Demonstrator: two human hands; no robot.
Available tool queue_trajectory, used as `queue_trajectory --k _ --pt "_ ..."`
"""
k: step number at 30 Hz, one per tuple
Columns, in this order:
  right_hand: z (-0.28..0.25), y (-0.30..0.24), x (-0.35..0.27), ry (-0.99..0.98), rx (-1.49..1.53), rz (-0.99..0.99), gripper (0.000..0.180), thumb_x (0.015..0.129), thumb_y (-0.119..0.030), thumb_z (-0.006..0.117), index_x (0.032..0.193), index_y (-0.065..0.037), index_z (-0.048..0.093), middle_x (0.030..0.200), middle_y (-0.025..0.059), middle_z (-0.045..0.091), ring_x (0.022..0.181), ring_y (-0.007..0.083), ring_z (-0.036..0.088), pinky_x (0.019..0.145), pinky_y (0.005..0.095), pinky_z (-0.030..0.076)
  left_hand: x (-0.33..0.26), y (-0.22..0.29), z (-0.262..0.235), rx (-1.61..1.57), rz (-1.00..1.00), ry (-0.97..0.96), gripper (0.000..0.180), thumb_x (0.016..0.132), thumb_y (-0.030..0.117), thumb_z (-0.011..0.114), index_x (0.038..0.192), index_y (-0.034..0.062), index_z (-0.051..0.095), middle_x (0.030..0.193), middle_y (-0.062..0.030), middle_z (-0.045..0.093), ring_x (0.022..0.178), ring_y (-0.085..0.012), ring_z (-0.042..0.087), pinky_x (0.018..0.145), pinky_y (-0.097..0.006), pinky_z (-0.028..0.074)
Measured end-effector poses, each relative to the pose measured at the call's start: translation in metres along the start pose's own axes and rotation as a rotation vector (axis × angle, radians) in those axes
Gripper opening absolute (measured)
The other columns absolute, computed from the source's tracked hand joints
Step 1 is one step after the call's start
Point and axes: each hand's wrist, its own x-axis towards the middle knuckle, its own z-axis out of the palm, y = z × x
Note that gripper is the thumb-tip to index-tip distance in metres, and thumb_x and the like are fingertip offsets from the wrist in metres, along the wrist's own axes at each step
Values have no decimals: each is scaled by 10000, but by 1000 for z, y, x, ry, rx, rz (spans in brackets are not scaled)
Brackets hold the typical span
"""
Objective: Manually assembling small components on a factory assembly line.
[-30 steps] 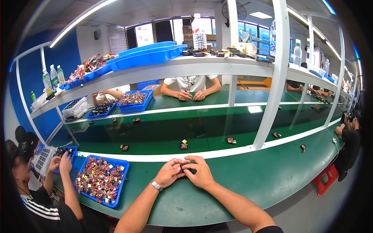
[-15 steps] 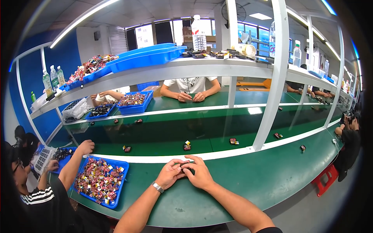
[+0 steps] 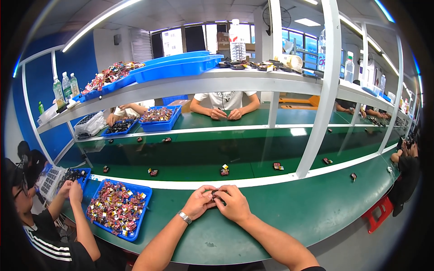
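In front of me, over the green bench, my left hand [image 3: 197, 204] and my right hand [image 3: 233, 206] meet around a small dark electronic part [image 3: 215, 194]. Thumbs and fingertips of both hands close on it, and they cover most of its outline. A metal-banded watch [image 3: 185, 217] circles my left wrist. Left of my forearm lies a blue tray [image 3: 147, 203] heaped with small red circuit pieces [image 3: 118, 208] bearing white and yellow bits.
Beyond the white rail, a green conveyor belt [image 3: 199, 156] carries several small parts. A white upright [image 3: 318, 90] rises ahead right, under a shelf [image 3: 271, 83] with trays and bottles. A co-worker [image 3: 54, 235] sits at left; another [image 3: 226, 103] works opposite.
My right fingers have curled in closer over the part. Parts on the belt have shifted slightly right in view. The co-worker at left has drawn an arm back from the belt, bringing both hands together.
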Motion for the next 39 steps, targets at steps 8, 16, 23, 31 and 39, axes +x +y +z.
queue_trajectory --k 8,16,23,31,39 --pt "3 7 -3 -13 -103 -42 156 769 -83 709 922 -77 678 980 24 608 884 214 604 676 331 558 0 1 3 14 -18 7 269 979 106 554 1234 70 478 1188 -95 611 1106 -186 599 988 -376 507" --pt "5 7 -3 -28 -105 -43 154 772 -90 711 922 -75 678 940 26 605 874 215 607 677 328 558 -1 2 3 20 -23 21 240 980 92 544 1213 66 495 1184 -92 598 1108 -190 598 983 -382 514" --pt "8 5 -5 -12 -158 -62 124 790 -85 691 912 -68 677 928 29 603 858 207 607 650 325 560 0 1 4 26 -18 33 242 976 85 545 1214 70 500 1192 -88 594 1096 -180 600 977 -378 517" --pt "11 2 -5 16 -194 -55 76 809 -89 677 877 -57 665 897 37 599 825 210 602 632 326 550 0 0 4 51 -20 52 239 977 91 548 1211 69 502 1203 -88 593 1094 -181 601 972 -374 517" --pt "13 8 -5 13 -287 -147 112 734 -79 641 846 -72 647 858 37 585 798 195 592 625 313 513 -1 2 7 78 -26 63 222 986 76 521 1207 59 502 1204 -97 596 1088 -190 608 965 -383 526"
